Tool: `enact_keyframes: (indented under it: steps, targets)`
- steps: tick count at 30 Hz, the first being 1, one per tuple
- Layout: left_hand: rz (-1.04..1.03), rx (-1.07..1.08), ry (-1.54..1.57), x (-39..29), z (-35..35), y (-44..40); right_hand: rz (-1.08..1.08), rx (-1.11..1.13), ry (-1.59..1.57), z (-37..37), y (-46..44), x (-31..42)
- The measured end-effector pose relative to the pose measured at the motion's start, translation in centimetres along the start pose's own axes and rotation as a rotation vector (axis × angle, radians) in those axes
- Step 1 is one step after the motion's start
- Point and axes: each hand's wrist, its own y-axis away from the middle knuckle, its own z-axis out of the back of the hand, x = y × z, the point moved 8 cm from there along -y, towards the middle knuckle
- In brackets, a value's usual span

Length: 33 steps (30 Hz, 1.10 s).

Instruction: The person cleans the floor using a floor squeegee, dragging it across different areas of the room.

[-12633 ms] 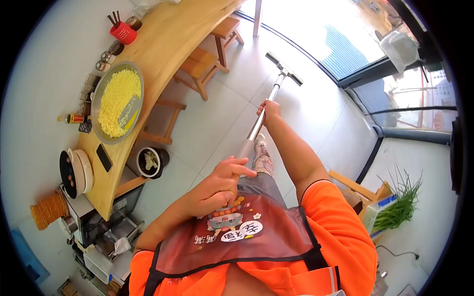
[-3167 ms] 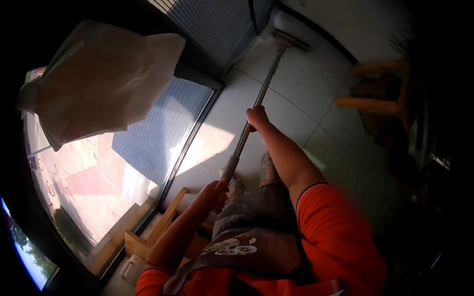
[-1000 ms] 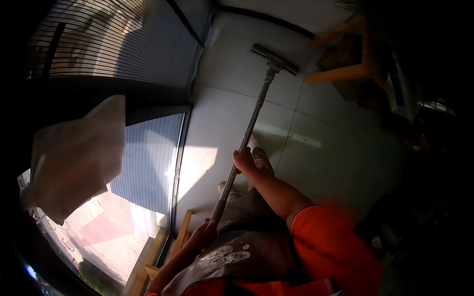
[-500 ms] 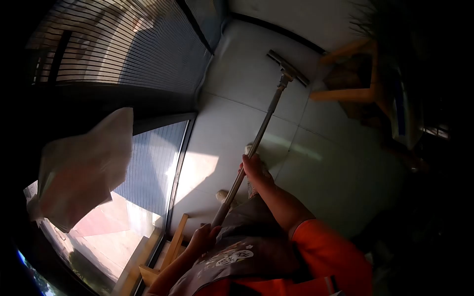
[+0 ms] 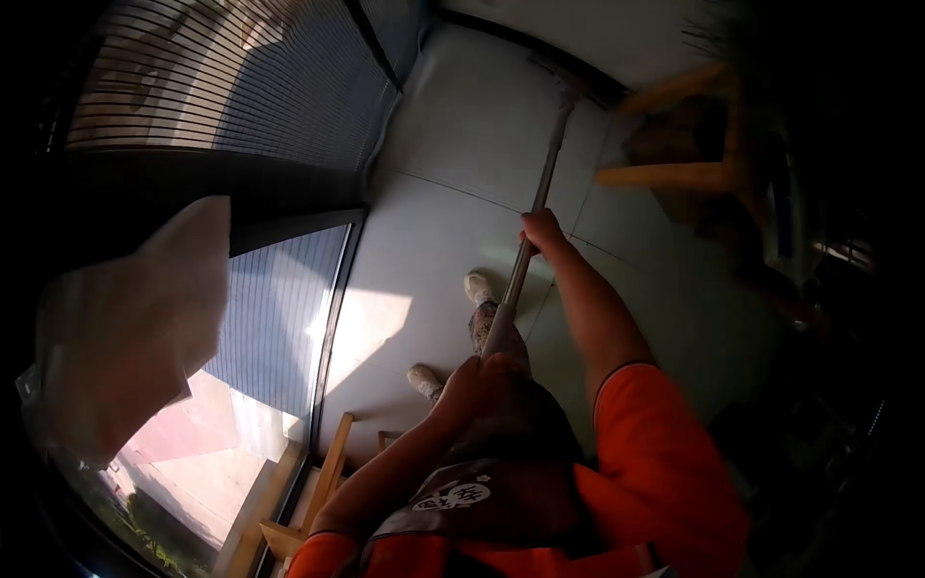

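Observation:
A long-handled mop [image 5: 554,159] with a narrow, bar-shaped head slants across the middle of the view. My right hand [image 5: 542,231] is wrapped round the middle of its pole. Lower down, near my apron, my left hand [image 5: 470,387] is closed round the thicker grip end. The mop head [image 5: 570,85] lies on the floor by the dark edge at the foot of the far wall, dim and blurred. My shoes [image 5: 478,287] stand on the tiles to the left of the pole.
Light tiles cover the floor [image 5: 453,144], with a sunlit patch beside the glass door [image 5: 289,299]. A wooden stool [image 5: 665,175] stands at the upper right. More wooden furniture [image 5: 332,472] is at the lower left. Pale sheets [image 5: 145,328] hang at the left.
Both hands have moved forward and to the right with the mop. Its head has slid away from me, up to the wall's dark edge.

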Motion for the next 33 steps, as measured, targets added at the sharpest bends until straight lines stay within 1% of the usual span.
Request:
enact_keyframes:
  steps: [1, 2, 3, 4, 5, 6, 7, 8, 9, 10, 11, 12, 13, 14, 15, 16, 18, 19, 20, 21, 22, 23, 24, 26, 27, 28, 29, 30, 32, 33]
  targets:
    - [0.211, 0.037, 0.079, 1.7, 0.8, 2.2, 0.009, 0.004, -0.019, -1.6, 2.0, -0.1]
    - [0.416, 0.058, 0.143, 3.3, 1.6, 4.7, 0.087, 0.051, 0.067, -4.3, 2.0, -1.7]
    - [0.549, 0.049, 0.205, 4.2, 2.6, 8.5, 0.074, 0.104, 0.059, -7.2, 4.8, -3.1]
    - [0.681, 0.031, 0.266, 5.1, 3.7, 12.6, 0.005, 0.065, 0.120, -9.6, 8.1, -5.0]
    - [0.869, -0.021, 0.382, 4.9, 4.7, 17.6, -0.039, 0.168, -0.029, -12.1, 13.9, -5.1]
    - [0.631, 0.034, 0.068, 8.9, 5.1, 22.1, 0.121, 0.088, 0.145, -16.3, 13.6, -10.6]
    - [0.761, 0.048, 0.077, 5.5, 6.8, 26.6, 0.055, 0.214, 0.048, -18.9, 19.1, -12.0]
    - [0.692, 0.017, -0.008, 7.9, 7.2, 31.7, -0.071, 0.280, -0.041, -19.1, 26.9, -10.0]
    - [0.658, -0.023, 0.080, 11.5, 7.0, 37.8, -0.027, 0.212, 0.055, -21.7, 29.8, -12.6]
    - [0.698, -0.064, 0.093, 13.2, 7.3, 42.4, 0.018, 0.211, 0.088, -24.2, 33.1, -15.1]
    - [0.768, -0.099, 0.074, 13.6, 7.9, 45.6, 0.058, 0.234, 0.187, -26.2, 35.9, -16.5]
    - [0.811, -0.136, 0.041, 13.9, 8.3, 48.3, -0.086, 0.574, -0.135, -29.3, 38.5, -18.7]
    - [0.833, -0.163, 0.008, 13.9, 8.6, 50.1, -0.414, 0.638, -0.488, -30.4, 41.9, -19.2]
    - [0.842, -0.188, -0.021, 13.7, 8.7, 51.3, -0.374, 0.663, -0.388, -31.8, 42.6, -19.7]
    - [0.839, -0.209, -0.047, 13.4, 8.8, 52.2, -0.403, 0.659, -0.391, -32.2, 42.8, -20.8]
    - [0.823, -0.229, -0.068, 13.1, 8.9, 52.2, -0.431, 0.658, -0.395, -31.6, 43.2, -19.7]
    - [0.739, -0.243, -0.103, 12.3, 8.6, 50.3, -0.264, 0.626, -0.414, -31.3, 39.7, -19.3]
    - [0.696, -0.216, -0.113, 11.9, 8.4, 47.8, -0.183, 0.600, -0.422, -30.2, 37.5, -18.6]
    - [0.666, -0.182, -0.126, 11.4, 8.1, 44.6, -0.258, 0.563, -0.523, -26.8, 36.6, -15.1]
    - [0.703, -0.067, -0.144, 11.5, 7.8, 40.7, -0.195, 0.544, -0.454, -26.1, 31.9, -15.1]
    - [0.614, -0.144, -0.212, 8.0, 8.4, 34.7, -0.177, 0.510, -0.412, -23.3, 28.4, -12.4]
    - [0.560, -0.101, -0.288, 3.5, 8.9, 28.9, -0.138, 0.447, -0.459, -20.2, 25.3, -8.8]
    - [-0.067, 0.035, -0.791, 3.4, 6.6, 24.1, -0.103, 0.366, -0.480, -17.3, 21.9, -5.9]
    - [0.127, 0.155, -0.687, 0.6, 7.3, 14.0, -0.040, 0.261, -0.470, -13.0, 13.3, -1.4]
    - [0.081, 0.061, -0.493, -2.0, 8.1, 9.6, 0.041, 0.222, -0.449, -10.8, 9.3, 1.1]
    - [0.189, 0.078, -0.300, -3.1, 8.7, 5.9, 0.090, 0.176, -0.421, -8.3, 7.2, 4.0]
    - [0.299, 0.075, -0.111, -4.3, 9.2, 2.3, 0.090, 0.115, -0.425, -6.3, 5.1, 6.5]
    - [0.337, 0.098, 0.075, -5.1, 9.4, 0.1, 0.110, 0.056, -0.485, -5.1, 1.3, 7.3]
    - [0.584, 0.052, 0.191, -7.5, 10.5, -0.6, 0.104, 0.067, -0.506, -4.0, -3.0, 8.0]
    - [0.705, 0.029, 0.249, -7.5, 10.7, -0.2, 0.095, 0.054, -0.502, -4.7, -3.2, 8.3]
